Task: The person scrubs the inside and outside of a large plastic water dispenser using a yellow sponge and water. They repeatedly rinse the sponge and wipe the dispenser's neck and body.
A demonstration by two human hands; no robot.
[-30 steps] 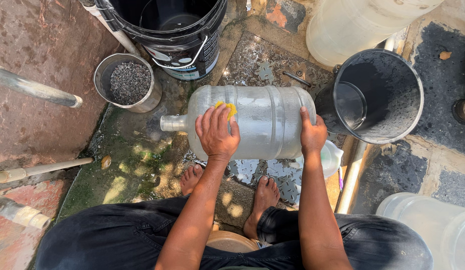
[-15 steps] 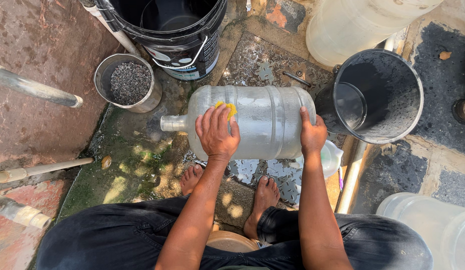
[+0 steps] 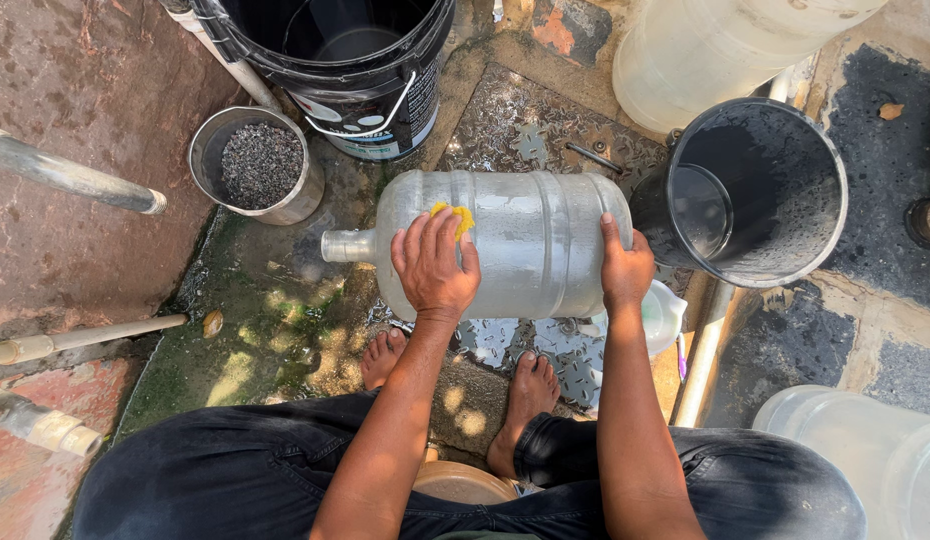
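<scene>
On wet paving, water jug (image 3: pixel 525 245) lying sideways; left hand (image 3: pixel 435 265) pressing yellow sponge (image 3: pixel 457 215), right hand (image 3: pixel 623 268) gripping base, black bucket (image 3: pixel 755 200) crowding.

Left hand (image 3: pixel 435 265) presses a yellow sponge (image 3: pixel 459 217) onto the clear water jug (image 3: pixel 525 245) lying sideways on the wet ground (image 3: pixel 285 310); right hand (image 3: pixel 623 268) grips its base end, beside a black bucket (image 3: pixel 775 205).
</scene>
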